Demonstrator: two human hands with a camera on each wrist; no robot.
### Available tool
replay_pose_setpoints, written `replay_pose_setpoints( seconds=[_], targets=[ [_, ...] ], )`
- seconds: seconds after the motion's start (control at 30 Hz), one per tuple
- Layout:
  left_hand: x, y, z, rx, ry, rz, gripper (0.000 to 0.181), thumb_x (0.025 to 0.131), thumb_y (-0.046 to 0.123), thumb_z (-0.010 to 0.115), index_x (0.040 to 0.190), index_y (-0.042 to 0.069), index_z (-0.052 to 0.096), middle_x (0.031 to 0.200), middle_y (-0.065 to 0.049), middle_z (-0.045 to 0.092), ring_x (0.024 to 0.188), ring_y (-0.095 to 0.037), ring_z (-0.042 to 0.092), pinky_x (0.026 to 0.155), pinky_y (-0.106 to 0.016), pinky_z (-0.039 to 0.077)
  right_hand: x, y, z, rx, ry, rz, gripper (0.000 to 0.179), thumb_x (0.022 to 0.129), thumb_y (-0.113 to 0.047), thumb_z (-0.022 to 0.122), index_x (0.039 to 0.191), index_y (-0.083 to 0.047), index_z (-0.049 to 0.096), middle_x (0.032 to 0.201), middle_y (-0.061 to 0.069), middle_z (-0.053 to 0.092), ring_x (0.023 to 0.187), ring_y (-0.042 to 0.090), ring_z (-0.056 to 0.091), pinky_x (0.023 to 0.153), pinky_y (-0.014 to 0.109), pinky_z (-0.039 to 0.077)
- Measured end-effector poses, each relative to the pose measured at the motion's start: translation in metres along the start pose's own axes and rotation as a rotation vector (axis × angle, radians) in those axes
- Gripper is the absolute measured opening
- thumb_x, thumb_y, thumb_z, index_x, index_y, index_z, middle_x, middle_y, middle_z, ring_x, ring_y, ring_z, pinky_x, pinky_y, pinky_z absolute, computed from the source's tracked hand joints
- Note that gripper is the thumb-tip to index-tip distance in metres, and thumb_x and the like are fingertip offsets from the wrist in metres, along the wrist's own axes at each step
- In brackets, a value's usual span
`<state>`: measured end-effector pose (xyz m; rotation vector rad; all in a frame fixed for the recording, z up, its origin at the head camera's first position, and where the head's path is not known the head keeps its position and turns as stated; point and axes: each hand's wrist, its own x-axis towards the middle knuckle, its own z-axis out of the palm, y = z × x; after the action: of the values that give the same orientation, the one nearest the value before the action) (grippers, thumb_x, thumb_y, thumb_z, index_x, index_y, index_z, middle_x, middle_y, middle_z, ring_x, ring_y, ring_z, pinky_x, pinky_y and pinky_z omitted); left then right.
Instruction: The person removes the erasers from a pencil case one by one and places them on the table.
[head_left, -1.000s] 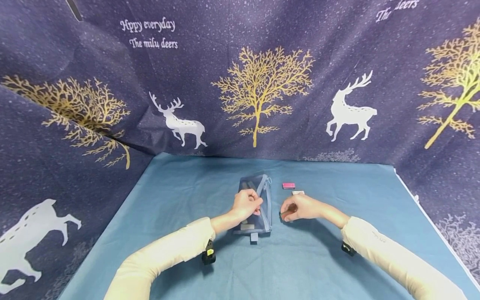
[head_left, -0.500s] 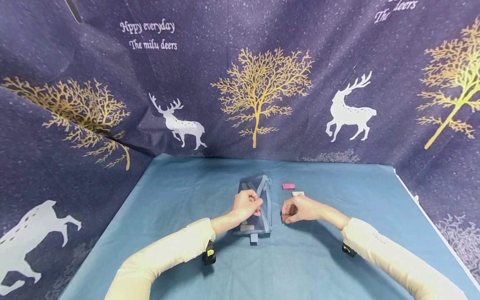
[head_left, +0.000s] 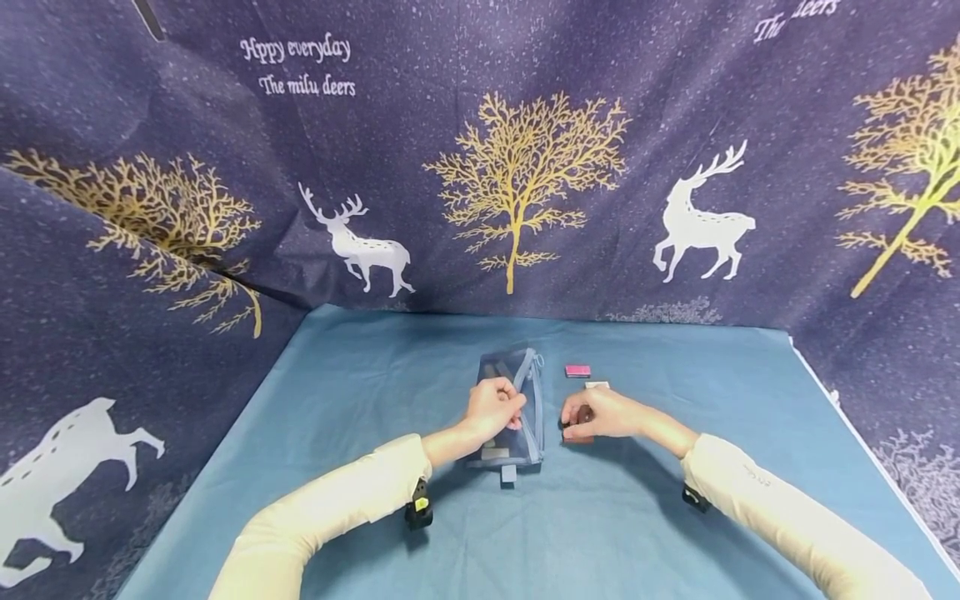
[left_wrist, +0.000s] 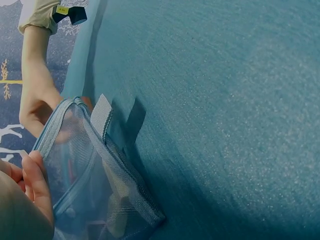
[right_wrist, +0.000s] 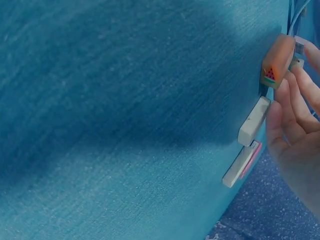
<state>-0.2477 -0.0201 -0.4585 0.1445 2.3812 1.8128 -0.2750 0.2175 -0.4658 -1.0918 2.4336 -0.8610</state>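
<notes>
A blue mesh zip pouch [head_left: 536, 408] lies on the cloth, and my left hand [head_left: 495, 408] pinches the edge of its zip opening. In the left wrist view the pouch [left_wrist: 87, 165] gapes beside the thumb and fingers, with pale pieces showing through the mesh. Right of the pouch, my right hand [head_left: 600, 414] bends down to the cloth. Its fingertips pinch a small grey and pale block [right_wrist: 298, 62], largely hidden by the fingers. Just in front of these fingers sits an orange eraser [right_wrist: 279, 60] with a watermelon print.
A white eraser [right_wrist: 255, 120] and a pink-sleeved eraser [right_wrist: 243, 165] lie close together past the right hand. The pouch's fabric tab [head_left: 508, 475] sticks out toward me. A dark curtain [head_left: 450, 167] with deer and trees rises behind the blue cloth [head_left: 360, 375].
The right hand's fingers have shifted slightly at the cloth, and more of the orange eraser shows under them. My left hand keeps its hold on the pouch in the same place.
</notes>
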Motion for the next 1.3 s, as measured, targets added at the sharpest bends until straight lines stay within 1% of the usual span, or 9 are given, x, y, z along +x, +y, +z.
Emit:
replay_pose_setpoints(
  seconds=[0.1,0.27,0.4,0.47,0.63,0.77,0.9,1.1,1.3],
  targets=[
    [0.001,-0.002,0.000,0.002,0.003,0.001,0.011,0.081,0.008,0.058,0.072,0.004,0.056,0.054,-0.002,0.058,0.045,-0.011,0.060,0.052,-0.031,0.056,0.001,0.000,0.000,-0.025,0.015,-0.008,0.008,0.085,-0.026,0.062,0.089,-0.020,0.064,0.078,-0.010,0.064,0.067,0.004,0.059,0.062,0.020,0.051],
    [-0.001,-0.001,-0.001,0.000,0.007,0.015,0.011,0.081,0.008,0.059,0.072,0.003,0.056,0.054,-0.004,0.059,0.044,-0.011,0.059,0.050,-0.031,0.056,0.003,-0.001,0.000,-0.077,0.037,-0.041,0.012,0.090,-0.021,0.055,0.095,-0.014,0.064,0.081,-0.007,0.064,0.065,0.001,0.055,0.060,0.019,0.049],
    [-0.001,-0.001,-0.001,0.011,0.003,0.004,0.011,0.081,0.009,0.059,0.072,0.004,0.056,0.055,-0.004,0.060,0.045,-0.011,0.060,0.051,-0.031,0.056,0.006,-0.002,0.001,-0.109,0.045,-0.082,0.014,0.092,-0.015,0.052,0.098,-0.011,0.064,0.081,-0.002,0.065,0.062,0.000,0.050,0.059,0.018,0.047],
    [-0.001,-0.002,0.000,0.015,0.002,-0.003,0.011,0.081,0.009,0.059,0.072,0.005,0.056,0.055,-0.003,0.059,0.045,-0.011,0.061,0.051,-0.031,0.056,0.007,-0.003,0.001,-0.121,0.046,-0.088,0.014,0.091,-0.013,0.052,0.098,-0.011,0.064,0.080,-0.001,0.064,0.061,0.000,0.049,0.058,0.018,0.047],
    [-0.001,0.000,-0.001,-0.002,0.006,-0.004,0.011,0.081,0.008,0.059,0.072,0.003,0.056,0.055,-0.004,0.059,0.045,-0.012,0.060,0.052,-0.032,0.056,0.011,-0.005,0.001,-0.155,0.064,-0.090,0.014,0.091,-0.013,0.052,0.097,-0.011,0.064,0.075,-0.004,0.061,0.058,-0.001,0.045,0.055,0.017,0.044],
    [-0.001,0.000,-0.001,-0.007,0.011,0.000,0.011,0.081,0.008,0.059,0.072,0.004,0.056,0.056,-0.004,0.059,0.044,-0.011,0.060,0.052,-0.032,0.056,0.012,-0.005,0.002,-0.137,0.065,-0.083,0.014,0.092,-0.013,0.052,0.098,-0.010,0.064,0.072,-0.007,0.059,0.055,-0.002,0.042,0.054,0.016,0.043],
    [-0.002,-0.001,-0.001,-0.011,0.009,-0.009,0.011,0.081,0.009,0.059,0.073,0.001,0.059,0.055,-0.003,0.059,0.044,-0.011,0.060,0.049,-0.028,0.055,0.013,-0.006,0.004,-0.098,0.054,-0.073,0.015,0.092,-0.013,0.051,0.099,-0.010,0.064,0.071,-0.007,0.057,0.054,-0.001,0.042,0.053,0.016,0.043],
    [-0.003,0.000,-0.001,-0.035,0.013,0.016,0.018,0.082,0.009,0.058,0.080,-0.008,0.062,0.055,-0.005,0.059,0.043,-0.011,0.059,0.047,-0.026,0.054,0.018,-0.001,0.006,-0.010,0.079,-0.057,0.016,0.093,-0.016,0.051,0.102,-0.010,0.063,0.077,0.001,0.063,0.063,0.004,0.056,0.059,0.020,0.050],
    [-0.002,0.001,-0.002,-0.033,0.014,0.023,0.017,0.081,0.009,0.058,0.080,-0.008,0.062,0.055,-0.007,0.060,0.042,-0.011,0.058,0.047,-0.028,0.054,0.021,-0.002,0.006,-0.011,0.104,-0.057,0.015,0.091,-0.014,0.054,0.101,-0.009,0.064,0.086,0.002,0.068,0.073,0.002,0.060,0.066,0.020,0.052]
  ],
)
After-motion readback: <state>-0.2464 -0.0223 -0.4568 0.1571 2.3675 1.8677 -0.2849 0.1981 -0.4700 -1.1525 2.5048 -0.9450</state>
